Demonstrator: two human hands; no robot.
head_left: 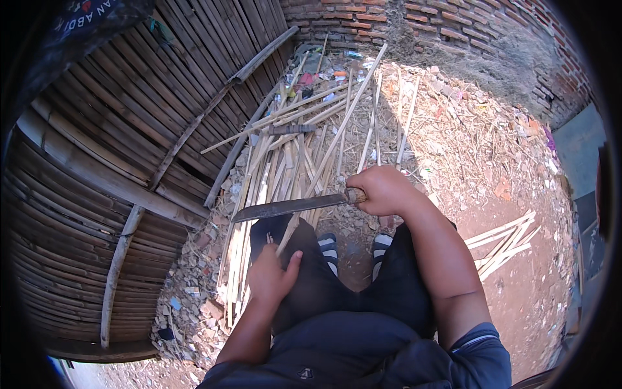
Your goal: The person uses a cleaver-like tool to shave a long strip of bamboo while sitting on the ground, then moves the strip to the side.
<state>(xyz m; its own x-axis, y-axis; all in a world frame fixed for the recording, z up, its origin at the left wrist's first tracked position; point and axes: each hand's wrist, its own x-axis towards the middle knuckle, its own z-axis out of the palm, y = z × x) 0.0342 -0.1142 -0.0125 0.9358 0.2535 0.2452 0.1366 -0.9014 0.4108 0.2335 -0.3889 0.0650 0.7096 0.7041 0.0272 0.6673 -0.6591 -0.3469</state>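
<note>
My right hand is closed round the wooden handle of a machete. Its long dark blade points left, level above my left knee and the pale bamboo strips. Below the blade, my left hand rests by my left thigh, fingers curled round a bamboo strip with the thumb along its side. The strip's far end reaches up to the blade; whether they touch I cannot tell. A small pale thing shows at the fingertips, too small to name. A pile of long split bamboo strips lies ahead and to the left.
A dark slatted bamboo wall stands close on the left, a brick wall at the back. A short dark piece lies across the pile. More cut strips lie at right. Rubble, shavings and litter cover the ground; my feet in striped footwear are between.
</note>
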